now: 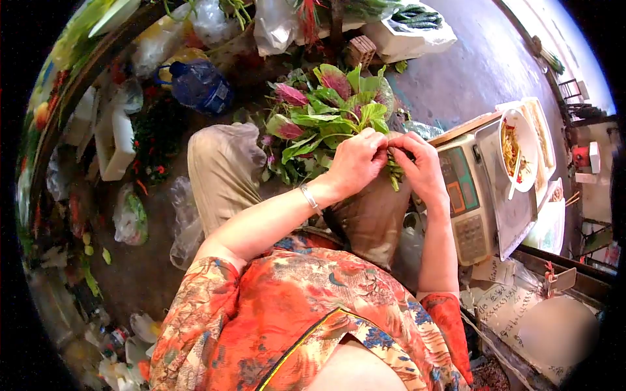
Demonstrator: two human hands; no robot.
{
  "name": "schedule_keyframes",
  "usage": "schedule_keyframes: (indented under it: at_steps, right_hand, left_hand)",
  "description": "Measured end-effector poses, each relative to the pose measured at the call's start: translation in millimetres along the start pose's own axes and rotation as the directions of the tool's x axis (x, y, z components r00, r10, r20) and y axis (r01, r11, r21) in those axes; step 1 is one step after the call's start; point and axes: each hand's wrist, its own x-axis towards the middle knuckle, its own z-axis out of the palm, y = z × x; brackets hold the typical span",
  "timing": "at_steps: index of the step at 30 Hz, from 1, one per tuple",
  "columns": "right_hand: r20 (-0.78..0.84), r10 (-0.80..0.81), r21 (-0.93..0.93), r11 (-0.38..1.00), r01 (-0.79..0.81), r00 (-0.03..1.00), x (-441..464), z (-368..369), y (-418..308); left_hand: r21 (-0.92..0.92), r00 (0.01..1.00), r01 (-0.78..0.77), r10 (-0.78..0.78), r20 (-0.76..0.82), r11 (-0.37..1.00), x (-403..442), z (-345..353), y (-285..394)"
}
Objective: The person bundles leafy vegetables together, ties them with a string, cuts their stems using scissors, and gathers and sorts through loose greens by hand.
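A bunch of leafy greens with green and purple-red leaves spreads out beyond my knees. My left hand is closed around its stems, with a metal bracelet on the wrist. Close beside it, my right hand pinches at the stems, its fingertips nearly meeting those of my left hand. Cut stem ends hang down between the two hands, above my right thigh. Exactly what lies between the fingertips is too small to make out.
To the right stands a scale with a white bowl of noodles on its tray. A blue plastic jug is at the upper left. White foam boxes, plastic bags and a brick lie around the floor.
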Motion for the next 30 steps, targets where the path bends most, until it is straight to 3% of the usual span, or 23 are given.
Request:
schedule_keyframes:
  at_steps: [8, 17, 30]
  right_hand:
    - [0.041, 0.065, 0.029, 0.997, -0.066, 0.997, 1, -2, -6]
    - [0.028, -0.039, -0.045, 0.998, 0.04, 0.999, 1, -1, 1]
    - [0.002, 0.078, -0.041, 0.996, -0.078, 0.997, 0, 2, -5]
  left_hand:
    - [-0.055, 0.999, -0.012, 0.01, -0.035, 0.998, -2, 0, 0]
    - [-0.036, 0.998, -0.041, 0.039, -0.043, 0.999, -2, 0, -2]
    - [-0.076, 0.998, -0.066, 0.067, 0.011, 0.995, -12, -7, -4]
